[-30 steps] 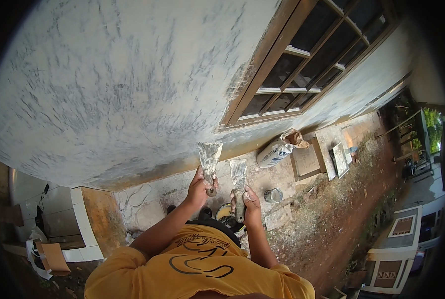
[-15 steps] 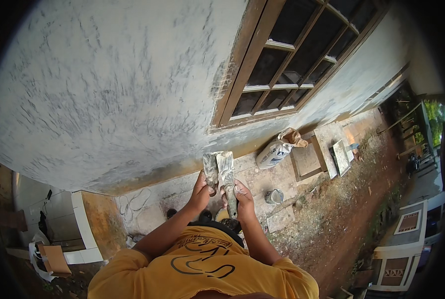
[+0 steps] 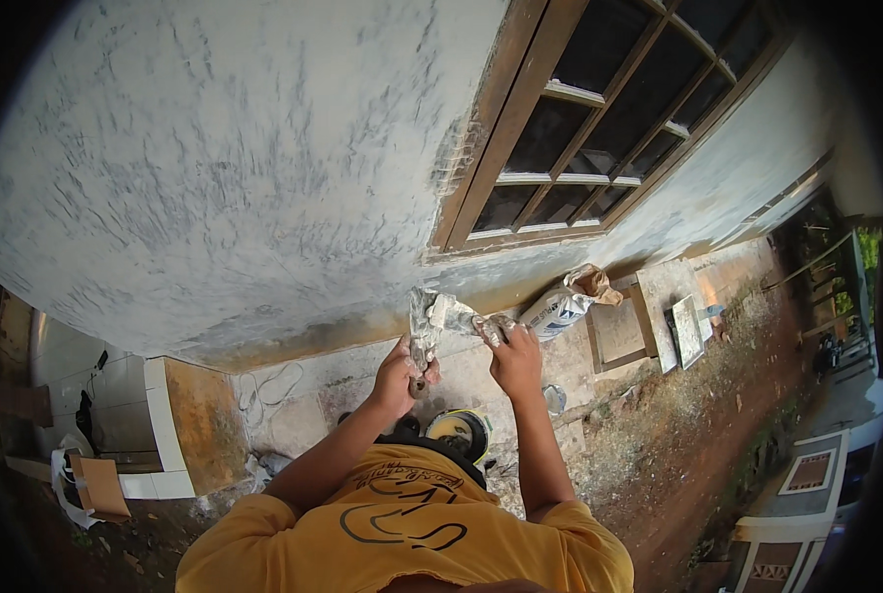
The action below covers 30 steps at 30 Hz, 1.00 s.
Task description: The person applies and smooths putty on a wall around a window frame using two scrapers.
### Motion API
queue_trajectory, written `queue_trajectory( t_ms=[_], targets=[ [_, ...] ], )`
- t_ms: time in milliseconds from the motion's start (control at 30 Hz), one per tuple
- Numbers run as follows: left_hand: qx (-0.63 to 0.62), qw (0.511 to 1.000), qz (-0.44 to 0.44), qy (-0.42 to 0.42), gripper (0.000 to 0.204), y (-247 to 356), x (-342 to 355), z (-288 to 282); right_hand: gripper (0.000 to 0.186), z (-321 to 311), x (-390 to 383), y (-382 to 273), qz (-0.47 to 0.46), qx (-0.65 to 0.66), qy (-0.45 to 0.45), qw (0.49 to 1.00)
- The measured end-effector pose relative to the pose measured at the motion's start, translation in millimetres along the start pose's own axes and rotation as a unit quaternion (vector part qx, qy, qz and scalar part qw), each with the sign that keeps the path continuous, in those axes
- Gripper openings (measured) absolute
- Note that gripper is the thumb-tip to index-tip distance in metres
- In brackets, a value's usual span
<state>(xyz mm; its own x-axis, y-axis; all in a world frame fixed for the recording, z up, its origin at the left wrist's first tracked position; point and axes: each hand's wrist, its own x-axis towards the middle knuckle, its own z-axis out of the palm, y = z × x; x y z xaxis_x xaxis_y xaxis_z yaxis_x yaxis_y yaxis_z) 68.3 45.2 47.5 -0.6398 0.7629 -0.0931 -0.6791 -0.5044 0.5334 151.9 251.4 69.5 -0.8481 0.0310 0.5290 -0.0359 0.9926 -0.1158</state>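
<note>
My left hand (image 3: 395,381) is closed round the handle of a putty knife (image 3: 420,331), whose blade points up toward the wall. My right hand (image 3: 516,360) grips a second putty knife (image 3: 468,321), tilted sideways so that its blade meets or overlaps the first one's. Whitish paste coats both blades, and smears mark the fingers. In front of me rises a wall (image 3: 263,178) covered in patchy white and grey. Below my hands, close to my body, stands a bucket (image 3: 484,431) with something pale yellow inside, partly hidden by my shirt.
A brown window frame (image 3: 458,203) is set in the wall at upper right. Along its foot stand an opened paper sack (image 3: 557,314) and a wooden framed piece (image 3: 649,321). A small grey pail (image 3: 555,398) sits beyond my right forearm. A cardboard box (image 3: 103,491) lies far left.
My right hand has swung outward to the right, turning its putty knife from upright to nearly level across the left one. The bucket below has come into fuller sight.
</note>
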Motion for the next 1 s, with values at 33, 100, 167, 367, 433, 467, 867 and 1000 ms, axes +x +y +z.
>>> queue_trajectory(
  t_ms=[33,100,167,367,433,467,867,1000],
  targets=[
    [0.000,1.000,-0.003,0.000,0.047,1,0,0,0.053,-1,-2,3,0.003,-0.001,-0.001,1.000],
    [-0.025,1.000,-0.005,0.010,0.047,6,2,-2,0.050,-5,-1,10,0.042,-0.072,0.029,0.996],
    [-0.005,1.000,0.009,0.013,0.048,8,5,-5,0.047,-8,-6,6,0.076,-0.070,0.006,0.995],
    [0.034,0.998,0.043,0.020,0.051,11,15,-20,0.032,4,-24,-50,0.408,0.625,0.002,0.665],
    [0.046,0.998,0.042,0.021,0.051,9,17,-26,0.033,-1,-15,-75,0.425,0.659,-0.005,0.621],
    [0.049,0.998,0.040,0.013,0.059,11,19,-29,0.034,0,-13,-81,0.436,0.691,-0.014,0.576],
    [0.165,0.985,0.033,-0.020,0.056,18,35,-37,0.039,24,3,-67,0.428,0.708,-0.067,0.558],
    [0.182,0.983,-0.009,-0.016,0.058,20,38,-41,0.037,34,8,-57,0.392,0.681,-0.051,0.616]
  ],
)
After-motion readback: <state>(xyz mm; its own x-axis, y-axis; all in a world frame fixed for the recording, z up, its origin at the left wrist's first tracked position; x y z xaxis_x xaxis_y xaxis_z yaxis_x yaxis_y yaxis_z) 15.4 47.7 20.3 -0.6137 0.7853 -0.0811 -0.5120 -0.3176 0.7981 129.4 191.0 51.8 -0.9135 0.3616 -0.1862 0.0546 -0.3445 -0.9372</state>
